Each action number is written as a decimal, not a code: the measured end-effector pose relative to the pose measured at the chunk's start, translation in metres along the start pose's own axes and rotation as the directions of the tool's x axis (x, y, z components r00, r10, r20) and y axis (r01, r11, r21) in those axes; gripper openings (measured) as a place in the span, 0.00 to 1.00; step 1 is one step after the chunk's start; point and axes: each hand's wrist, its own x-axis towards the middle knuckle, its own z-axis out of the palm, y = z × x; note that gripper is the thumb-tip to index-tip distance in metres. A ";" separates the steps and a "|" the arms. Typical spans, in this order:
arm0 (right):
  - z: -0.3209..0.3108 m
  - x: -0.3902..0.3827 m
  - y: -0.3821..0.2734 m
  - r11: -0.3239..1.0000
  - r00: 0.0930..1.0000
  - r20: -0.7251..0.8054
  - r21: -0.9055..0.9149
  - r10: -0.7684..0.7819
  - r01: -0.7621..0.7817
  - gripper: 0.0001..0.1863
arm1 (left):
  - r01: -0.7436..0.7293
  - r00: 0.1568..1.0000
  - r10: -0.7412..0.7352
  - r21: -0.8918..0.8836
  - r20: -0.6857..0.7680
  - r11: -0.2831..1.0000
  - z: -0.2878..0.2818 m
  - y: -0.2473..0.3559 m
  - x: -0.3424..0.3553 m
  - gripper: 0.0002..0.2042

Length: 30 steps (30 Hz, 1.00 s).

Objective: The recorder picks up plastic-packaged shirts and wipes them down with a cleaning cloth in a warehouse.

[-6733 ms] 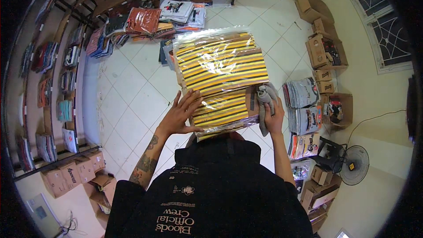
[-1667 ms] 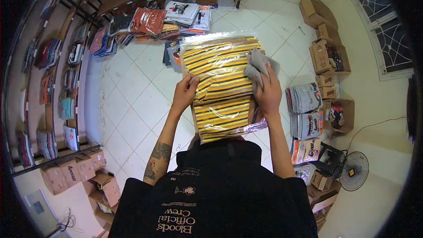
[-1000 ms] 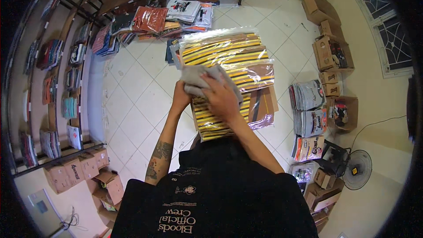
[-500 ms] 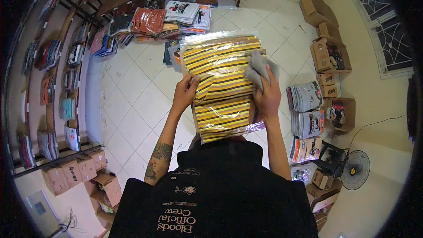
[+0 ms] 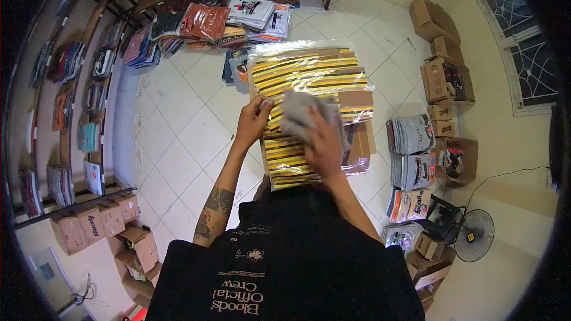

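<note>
A flat clear plastic bag holding a folded yellow, black and white striped garment (image 5: pixel 291 77) lies in front of me, with brown parts showing along its right side. Its left edge is pinched by my left hand (image 5: pixel 254 120), thumb on top. Pressed on the middle of the bag is a grey cloth (image 5: pixel 297 113), gripped under my right hand (image 5: pixel 324 145), which is somewhat blurred. The cloth covers part of the stripes. Beneath the bag at the lower right, another bagged brown item (image 5: pixel 360 148) sticks out.
Folded garments in bags (image 5: pixel 205 21) lie in piles at the back left. More bagged stacks (image 5: pixel 411 134) stand at right, near cardboard boxes (image 5: pixel 437 21) and a fan (image 5: pixel 474 235). Shelves of folded clothes (image 5: pixel 89 137) line the left wall, with cartons (image 5: pixel 98 226) below.
My right hand has swept the grey cloth leftward and nearer, from the bag's right edge to its middle. Brown parts at the right are uncovered. My left hand keeps its place on the edge.
</note>
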 end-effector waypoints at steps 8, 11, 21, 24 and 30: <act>0.020 -0.022 -0.040 0.958 0.903 0.341 0.206 -0.260 0.198 0.20 | 0.071 0.997 -0.071 -0.017 0.011 0.997 -0.002 0.013 -0.004 0.11; 0.011 -0.030 -0.035 0.975 0.900 0.387 0.164 -0.202 0.149 0.22 | 0.101 0.993 -0.098 -0.047 0.058 0.994 -0.005 0.016 -0.004 0.11; -0.065 -0.053 0.028 0.978 0.952 0.269 -0.182 0.148 -0.100 0.19 | 0.031 0.997 -0.028 -0.046 0.069 0.998 -0.007 0.003 -0.001 0.11; -0.075 -0.071 0.051 0.959 0.961 0.169 -0.224 0.217 -0.177 0.23 | 0.023 0.997 -0.022 -0.016 0.069 1.000 -0.006 0.003 -0.001 0.11; -0.065 -0.078 0.033 0.955 0.977 0.035 -0.221 0.212 -0.200 0.20 | 0.021 0.999 -0.020 -0.007 0.026 1.000 -0.004 0.003 -0.002 0.10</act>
